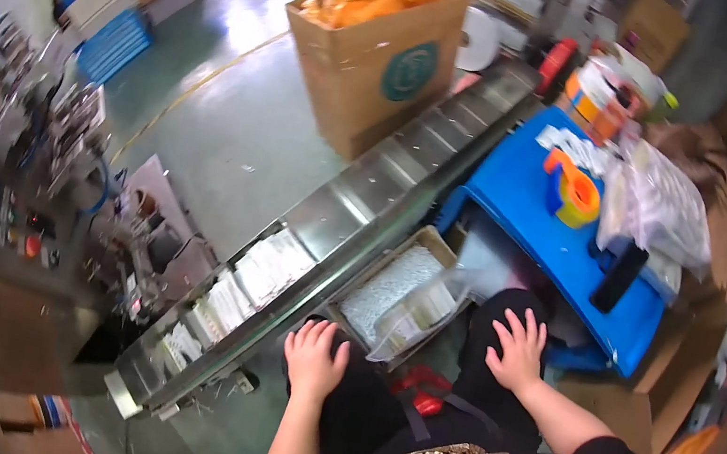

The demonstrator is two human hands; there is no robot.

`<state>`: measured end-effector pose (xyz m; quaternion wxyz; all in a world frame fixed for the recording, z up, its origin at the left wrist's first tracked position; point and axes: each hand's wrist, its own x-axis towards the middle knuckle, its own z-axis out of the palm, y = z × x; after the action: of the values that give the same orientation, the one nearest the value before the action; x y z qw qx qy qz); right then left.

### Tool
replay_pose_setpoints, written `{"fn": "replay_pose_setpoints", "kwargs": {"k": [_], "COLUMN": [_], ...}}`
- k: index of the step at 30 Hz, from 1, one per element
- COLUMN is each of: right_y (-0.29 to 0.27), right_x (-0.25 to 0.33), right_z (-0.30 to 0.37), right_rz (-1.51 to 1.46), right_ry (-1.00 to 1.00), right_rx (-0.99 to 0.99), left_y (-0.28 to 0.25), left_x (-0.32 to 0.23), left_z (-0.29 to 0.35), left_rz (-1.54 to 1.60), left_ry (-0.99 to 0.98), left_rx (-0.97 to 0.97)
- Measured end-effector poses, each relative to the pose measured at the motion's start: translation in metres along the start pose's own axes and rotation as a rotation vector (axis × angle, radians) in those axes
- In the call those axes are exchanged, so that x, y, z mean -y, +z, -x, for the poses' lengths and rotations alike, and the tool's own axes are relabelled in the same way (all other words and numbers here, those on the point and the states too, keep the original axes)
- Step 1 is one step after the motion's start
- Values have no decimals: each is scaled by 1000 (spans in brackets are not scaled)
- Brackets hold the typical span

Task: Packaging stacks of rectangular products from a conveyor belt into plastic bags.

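Observation:
My left hand [315,362] lies on my left knee with its fingers stretched out and nothing in it. On my right thigh rests my right hand [515,351], fingers spread, also holding nothing. Just beyond the left hand runs a metal conveyor [364,191], slanting from lower left to upper right. Rows of small white packets [271,268] stand on its near-left stretch. Between the conveyor and my knees sits a bin [431,238] filled with pale small pieces or packets; a clear plastic bag [425,318] lies over its near end.
A blue table [521,190] at my right bears an orange, yellow and blue cup [577,202], a black handheld object [620,279] and plastic bags [667,204]. Beyond the conveyor stands a tall carton [369,71] with an orange liner. Machinery with a control panel [4,213] is at left.

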<state>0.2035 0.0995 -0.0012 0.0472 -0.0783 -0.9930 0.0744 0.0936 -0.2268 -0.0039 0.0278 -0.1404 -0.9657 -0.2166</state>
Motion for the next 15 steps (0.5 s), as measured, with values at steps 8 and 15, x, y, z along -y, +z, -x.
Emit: {"fn": "replay_pose_setpoints", "kwargs": {"k": [8,15], "right_y": [-13,-12], "right_x": [-17,-30], "right_z": [14,32], "right_rz": [-45,-108], "right_ry": [55,76], "right_rx": [-26,-27], "left_y": [16,0], "left_x": [-2,-40], "left_z": [-4,-6], "left_rz": [31,9], "left_ry": [134,354], "left_rx": [-48,-107]}}
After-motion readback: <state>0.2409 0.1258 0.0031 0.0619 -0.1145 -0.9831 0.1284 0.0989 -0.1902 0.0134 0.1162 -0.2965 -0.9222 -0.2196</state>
